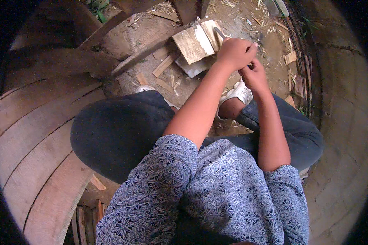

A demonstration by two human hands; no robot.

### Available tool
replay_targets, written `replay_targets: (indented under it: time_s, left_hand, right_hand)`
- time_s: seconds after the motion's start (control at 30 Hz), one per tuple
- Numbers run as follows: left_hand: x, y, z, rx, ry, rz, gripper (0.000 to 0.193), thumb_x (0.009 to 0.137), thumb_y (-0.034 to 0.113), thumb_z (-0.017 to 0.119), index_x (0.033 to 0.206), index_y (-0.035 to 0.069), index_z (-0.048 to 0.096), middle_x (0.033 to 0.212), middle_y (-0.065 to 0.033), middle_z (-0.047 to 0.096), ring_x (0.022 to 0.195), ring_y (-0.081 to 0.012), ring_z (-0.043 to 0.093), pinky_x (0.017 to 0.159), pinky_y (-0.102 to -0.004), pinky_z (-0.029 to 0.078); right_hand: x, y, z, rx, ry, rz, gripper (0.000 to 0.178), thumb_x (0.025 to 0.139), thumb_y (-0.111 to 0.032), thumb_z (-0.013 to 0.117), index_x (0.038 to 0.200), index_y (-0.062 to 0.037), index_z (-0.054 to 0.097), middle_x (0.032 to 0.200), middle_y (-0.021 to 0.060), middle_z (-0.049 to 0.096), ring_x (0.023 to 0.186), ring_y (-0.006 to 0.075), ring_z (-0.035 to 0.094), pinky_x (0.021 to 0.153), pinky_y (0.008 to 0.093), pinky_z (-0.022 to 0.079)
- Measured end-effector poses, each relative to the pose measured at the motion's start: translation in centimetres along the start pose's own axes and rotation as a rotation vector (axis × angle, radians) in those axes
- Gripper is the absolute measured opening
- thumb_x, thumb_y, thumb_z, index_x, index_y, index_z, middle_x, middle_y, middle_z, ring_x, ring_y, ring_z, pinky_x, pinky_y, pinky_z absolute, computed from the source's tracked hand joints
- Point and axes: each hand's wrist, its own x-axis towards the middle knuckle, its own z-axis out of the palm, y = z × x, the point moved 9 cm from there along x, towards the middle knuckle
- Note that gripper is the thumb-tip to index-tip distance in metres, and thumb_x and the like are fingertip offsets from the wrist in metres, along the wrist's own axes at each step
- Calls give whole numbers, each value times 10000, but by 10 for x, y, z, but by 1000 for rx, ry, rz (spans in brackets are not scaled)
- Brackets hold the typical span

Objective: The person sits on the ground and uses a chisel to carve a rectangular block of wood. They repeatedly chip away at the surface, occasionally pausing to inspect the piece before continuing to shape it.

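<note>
My left hand [234, 54] is closed round a narrow grey metal tool [220, 33], perhaps a blade; its exact kind is hidden. The tool's flat end sticks out past my knuckles, at the right side of a wooden block [191, 45]. My right hand [255, 76] is closed just behind the left, by a dark bit that lines up with the tool and looks like its rear end. A pale strip runs across the block's top, with rougher brown wood either side. Beneath the block is a whitish slab [192, 67]. Both hands are above my white shoe [243, 93].
Wood chips and offcuts [164, 65] litter the dirt floor around the block. A long timber edge [145, 53] runs behind it on the left. Curved planks [41, 134] are at far left. Dark cables [300, 49] and a concrete surface [343, 163] lie on the right.
</note>
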Motion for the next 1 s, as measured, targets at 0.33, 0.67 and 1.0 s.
replay_targets:
  time_s: [0.33,0.67,1.0]
  left_hand:
    - [-15,-2,21,-26,-32,-74,403,925,401,544,791,45,675,775,-226,655,751,-439,635,684,-514,497]
    - [-3,-22,0,-22,4,-31,399,917,387,576,746,42,681,666,-193,634,642,-395,633,623,-474,495]
    - [5,-23,-2,-10,-18,-61,429,924,413,570,743,36,668,711,-198,651,684,-392,646,652,-476,499]
  right_hand:
    - [-17,-7,-16,-185,-56,-122,350,890,-193,654,1193,-17,644,957,94,705,823,166,634,751,332,504]
    - [4,-9,11,-229,10,-176,386,887,-229,646,1225,-41,637,1135,199,690,1025,297,664,896,382,491]
    - [10,-12,15,-149,-22,-120,324,908,-147,605,1227,-94,589,776,-15,584,577,54,453,519,245,362]
